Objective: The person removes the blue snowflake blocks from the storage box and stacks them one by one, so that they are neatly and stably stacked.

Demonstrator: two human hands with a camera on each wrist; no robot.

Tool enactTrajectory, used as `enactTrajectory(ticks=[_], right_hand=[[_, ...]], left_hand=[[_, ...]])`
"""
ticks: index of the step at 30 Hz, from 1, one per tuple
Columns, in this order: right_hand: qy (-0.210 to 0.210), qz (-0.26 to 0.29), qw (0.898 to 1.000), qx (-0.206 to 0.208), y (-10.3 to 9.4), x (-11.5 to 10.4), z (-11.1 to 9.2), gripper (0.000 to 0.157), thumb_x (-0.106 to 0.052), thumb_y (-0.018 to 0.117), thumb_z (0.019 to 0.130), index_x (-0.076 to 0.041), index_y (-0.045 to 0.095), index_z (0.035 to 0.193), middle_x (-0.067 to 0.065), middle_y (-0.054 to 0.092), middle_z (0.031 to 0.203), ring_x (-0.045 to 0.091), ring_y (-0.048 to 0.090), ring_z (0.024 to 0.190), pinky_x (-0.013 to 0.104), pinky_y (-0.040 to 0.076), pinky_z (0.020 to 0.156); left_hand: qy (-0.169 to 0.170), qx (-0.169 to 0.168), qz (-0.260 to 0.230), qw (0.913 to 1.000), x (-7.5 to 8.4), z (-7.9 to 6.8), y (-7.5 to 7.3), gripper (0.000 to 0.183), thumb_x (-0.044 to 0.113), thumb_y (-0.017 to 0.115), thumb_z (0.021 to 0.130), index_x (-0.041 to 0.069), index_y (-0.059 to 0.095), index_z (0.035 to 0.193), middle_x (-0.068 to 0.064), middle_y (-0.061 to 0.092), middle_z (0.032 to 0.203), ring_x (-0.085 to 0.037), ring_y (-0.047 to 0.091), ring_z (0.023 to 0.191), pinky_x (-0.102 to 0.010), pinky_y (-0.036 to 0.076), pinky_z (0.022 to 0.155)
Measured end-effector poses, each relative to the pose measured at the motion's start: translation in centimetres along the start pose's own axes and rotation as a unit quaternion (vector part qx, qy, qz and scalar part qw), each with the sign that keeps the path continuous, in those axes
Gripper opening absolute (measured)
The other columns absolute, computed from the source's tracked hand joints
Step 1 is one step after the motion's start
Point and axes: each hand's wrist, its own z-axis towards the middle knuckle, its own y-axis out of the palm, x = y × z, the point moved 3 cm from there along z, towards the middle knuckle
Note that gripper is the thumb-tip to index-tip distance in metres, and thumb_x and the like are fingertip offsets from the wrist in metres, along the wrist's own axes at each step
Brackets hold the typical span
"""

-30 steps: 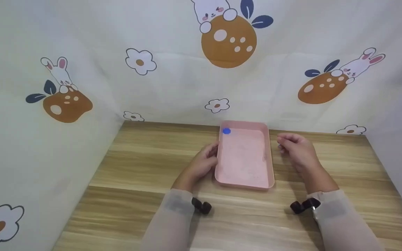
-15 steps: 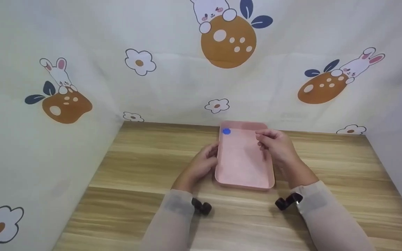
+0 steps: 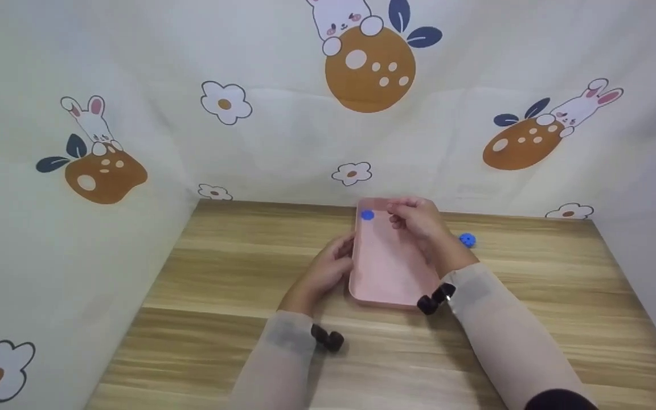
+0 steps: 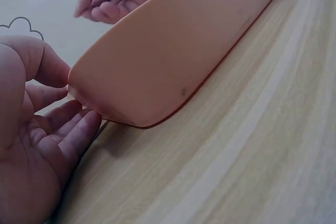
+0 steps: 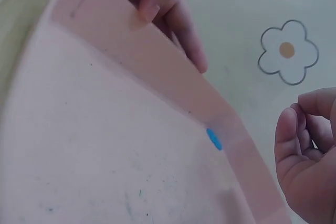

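Observation:
A shallow pink tray [image 3: 393, 273] lies on the wooden table, a small blue toothed disc [image 3: 367, 214] in its far left corner. My left hand [image 3: 328, 270] holds the tray's left wall, with bent fingers against the outside and the thumb at the rim. Over the far part of the tray hovers my right hand [image 3: 416, 219], its fingers curled and thumb and index tips together. The right wrist view shows nothing between these fingertips [image 5: 290, 116]. A second blue disc [image 3: 467, 240] lies on the table, right of the tray.
The wood-grain table [image 3: 248, 273] meets a cream cloth backdrop [image 3: 282, 142] printed with rabbits, fruit and flowers. Cloth also rises on the left and right sides. Black wrist cameras sit on both sleeves, the right one above the tray's near right corner.
My right hand has moved left from beside the tray to above its far part. The blue disc on the table has come into full view. The left hand stays on the tray.

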Motion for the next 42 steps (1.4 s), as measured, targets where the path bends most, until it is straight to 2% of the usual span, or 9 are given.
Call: enactTrajectory(ticks=[3,8,12,17,23,27,34,42], right_hand=[[0.009,-0.003,1.0,0.004,0.7,0.1,1.1,0.038,-0.009,0.07,0.1,0.01,0.067,0.132,0.003,0.075,0.089,0.011,0.068,0.073,0.022,0.062,0.069],[0.033,-0.032,0.998,0.038,1.3,0.4,2.5,0.031,-0.017,0.074,0.098,-0.004,0.076,0.126,0.019,0.077,0.116,0.015,0.072,0.082,0.029,0.064,0.079],[0.057,-0.033,0.997,0.046,1.8,1.2,3.3,0.026,-0.024,0.075,0.099,-0.014,0.079,0.123,0.016,0.076,0.126,0.021,0.071,0.098,0.036,0.063,0.091],[0.036,-0.042,0.998,0.032,1.8,2.5,4.0,0.026,-0.023,0.065,0.105,-0.013,0.075,0.127,0.014,0.071,0.126,0.025,0.066,0.107,0.035,0.061,0.091],[0.008,-0.069,0.997,0.033,1.7,3.4,4.6,0.024,-0.022,0.068,0.104,-0.014,0.077,0.125,0.011,0.073,0.124,0.023,0.066,0.105,0.031,0.061,0.086],[0.006,-0.109,0.994,0.016,2.0,3.7,4.6,0.027,-0.021,0.069,0.103,-0.019,0.077,0.129,0.006,0.072,0.13,0.023,0.067,0.11,0.032,0.062,0.094],[0.008,-0.182,0.983,0.012,2.6,3.7,4.7,0.037,-0.019,0.072,0.1,-0.02,0.073,0.137,0.003,0.071,0.142,0.024,0.066,0.13,0.042,0.057,0.114],[-0.024,-0.216,0.976,0.001,2.8,3.9,4.9,0.041,-0.011,0.074,0.096,-0.011,0.072,0.136,0.009,0.071,0.143,0.027,0.064,0.135,0.045,0.055,0.117]], left_hand=[[-0.001,-0.004,-0.007,1.0,-0.1,0.0,-0.1,0.078,-0.003,0.053,0.091,0.008,0.038,0.166,-0.016,0.043,0.171,-0.032,0.038,0.161,-0.049,0.034,0.133],[0.005,-0.006,0.001,1.0,0.0,0.0,0.0,0.078,-0.002,0.053,0.09,0.008,0.037,0.166,-0.016,0.043,0.17,-0.032,0.039,0.16,-0.049,0.036,0.132],[0.001,-0.004,0.003,1.0,0.1,-0.1,0.1,0.078,-0.002,0.053,0.091,0.01,0.038,0.166,-0.014,0.043,0.171,-0.03,0.04,0.16,-0.048,0.037,0.131],[0.01,-0.014,-0.011,0.9998,0.3,-0.1,0.4,0.078,-0.003,0.052,0.09,0.007,0.037,0.166,-0.018,0.042,0.171,-0.031,0.039,0.161,-0.047,0.036,0.132],[0.021,-0.014,-0.015,0.9996,0.3,-0.1,0.3,0.077,-0.004,0.051,0.09,0.003,0.036,0.166,-0.021,0.04,0.171,-0.033,0.037,0.162,-0.048,0.034,0.133],[0.016,-0.015,-0.006,0.9997,0.1,0.0,0.1,0.077,-0.003,0.052,0.092,0.005,0.036,0.166,-0.019,0.04,0.172,-0.032,0.037,0.161,-0.046,0.035,0.133],[0.014,-0.015,0.009,0.9998,0.3,-0.1,0.0,0.076,0.0,0.053,0.092,0.007,0.036,0.167,-0.017,0.041,0.172,-0.031,0.038,0.161,-0.047,0.035,0.133],[0.016,-0.016,0.009,0.9997,0.2,-0.3,0.1,0.076,-0.002,0.054,0.093,0.005,0.035,0.167,-0.018,0.041,0.171,-0.033,0.038,0.161,-0.047,0.034,0.133]])
